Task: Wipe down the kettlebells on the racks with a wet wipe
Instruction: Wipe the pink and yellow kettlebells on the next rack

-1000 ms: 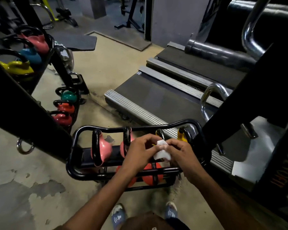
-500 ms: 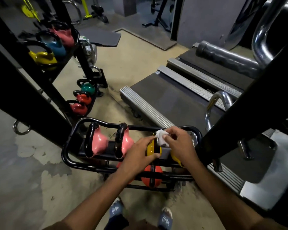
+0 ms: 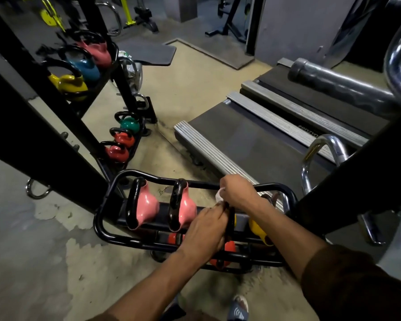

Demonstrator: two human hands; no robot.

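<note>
Pinching white wipe point(image 3: 218, 196) in right hand point(image 3: 240, 192) above low rack point(image 3: 102, 228); gripping, with curled left hand point(image 3: 205, 230), black handle of yellow kettlebell point(image 3: 231, 224) on top shelf, just beside two pink kettlebells point(image 3: 146, 207).

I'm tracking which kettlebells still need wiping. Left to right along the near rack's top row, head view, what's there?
Pink kettlebell → second pink kettlebell → left hand gripping a black handle → yellow kettlebell. The right hand with the wipe overlaps, so it's left out.
</note>
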